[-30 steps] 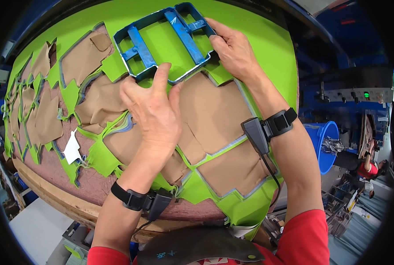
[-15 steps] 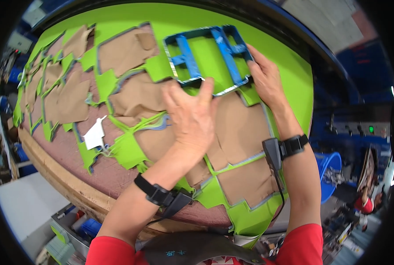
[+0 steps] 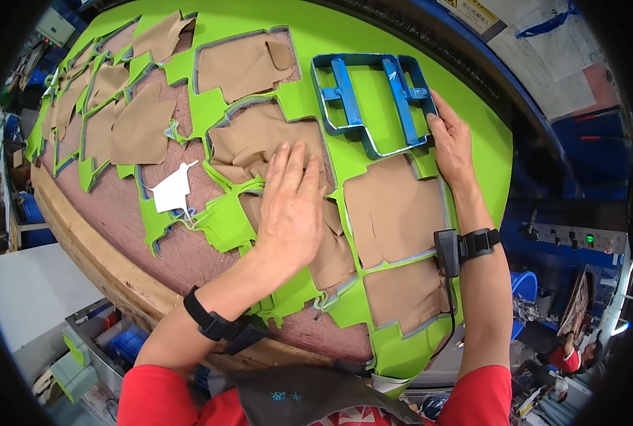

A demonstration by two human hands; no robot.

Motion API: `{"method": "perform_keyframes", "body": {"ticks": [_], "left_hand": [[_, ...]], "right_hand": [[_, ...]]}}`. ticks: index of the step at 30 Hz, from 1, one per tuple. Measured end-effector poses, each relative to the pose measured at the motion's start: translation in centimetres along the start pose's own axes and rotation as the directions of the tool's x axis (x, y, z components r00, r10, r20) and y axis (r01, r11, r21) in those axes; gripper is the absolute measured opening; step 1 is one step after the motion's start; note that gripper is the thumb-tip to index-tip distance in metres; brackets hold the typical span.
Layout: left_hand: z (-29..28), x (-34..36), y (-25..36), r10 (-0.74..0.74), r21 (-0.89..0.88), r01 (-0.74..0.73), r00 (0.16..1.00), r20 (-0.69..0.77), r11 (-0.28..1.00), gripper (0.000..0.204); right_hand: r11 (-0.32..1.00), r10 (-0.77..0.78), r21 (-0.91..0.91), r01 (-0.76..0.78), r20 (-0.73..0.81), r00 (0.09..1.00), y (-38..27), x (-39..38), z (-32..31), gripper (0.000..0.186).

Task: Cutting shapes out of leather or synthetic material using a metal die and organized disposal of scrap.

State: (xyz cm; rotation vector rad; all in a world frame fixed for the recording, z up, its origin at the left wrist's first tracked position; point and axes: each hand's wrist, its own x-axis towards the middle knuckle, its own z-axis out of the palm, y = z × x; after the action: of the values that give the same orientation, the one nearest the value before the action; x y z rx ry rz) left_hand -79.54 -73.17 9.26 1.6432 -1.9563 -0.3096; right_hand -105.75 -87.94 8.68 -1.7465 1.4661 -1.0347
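Note:
A blue metal cutting die, an open frame with crossbars, lies on a bright green sheet toward the far side of the table. My right hand grips the die's right edge, thumb on the near side. To the left, my left hand lies with fingers stretched out over crumpled brown pieces, apart from the die. Another brown piece fills a cut-out in the sheet just below the die.
Cut green strips and more brown pieces spread leftward over the worn reddish board. A white scrap lies among them. The wooden table edge curves along the near left. A blue bin stands at the right, with a person beyond.
My left hand has come off the die's near edge and moved down-left onto the brown pieces. My right hand stays on the die. The whole view has shifted somewhat.

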Motion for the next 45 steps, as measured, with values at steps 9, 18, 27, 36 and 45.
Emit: {"method": "perform_keyframes", "body": {"ticks": [9, 18, 27, 36, 45], "left_hand": [[0.7, 3.8, 2.5, -0.006, -0.311, -0.021, 0.996, -0.085, 0.95, 0.078], [3.7, 5.5, 4.4, -0.109, -0.051, 0.102, 0.979, -0.173, 0.994, 0.101], [5.1, 4.8, 3.9, -0.086, 0.032, 0.098, 0.958, -0.273, 0.995, 0.098], [4.9, 4.7, 4.0, -0.008, 0.097, 0.036, 0.963, -0.27, 0.995, 0.079], [5.3, 4.7, 3.9, -0.022, 0.1, 0.05, 0.964, -0.265, 0.994, 0.067]], "right_hand": [[1.0, -0.016, -0.017, 0.016, -0.044, 0.999, 0.1, -0.2, 0.1, 0.044], [0.993, 0.056, -0.108, -0.055, 0.01, 0.998, -0.8, -0.1, -0.6, 0.047], [0.997, 0.026, -0.074, -0.024, 0.037, 0.999, -1.3, -0.3, -0.6, 0.048], [0.995, -0.09, -0.049, 0.087, -0.051, 0.995, -0.1, 0.1, -0.1, 0.047], [0.993, -0.095, -0.08, 0.09, -0.062, 0.994, 0.1, 0.1, -0.2, 0.05]]}}
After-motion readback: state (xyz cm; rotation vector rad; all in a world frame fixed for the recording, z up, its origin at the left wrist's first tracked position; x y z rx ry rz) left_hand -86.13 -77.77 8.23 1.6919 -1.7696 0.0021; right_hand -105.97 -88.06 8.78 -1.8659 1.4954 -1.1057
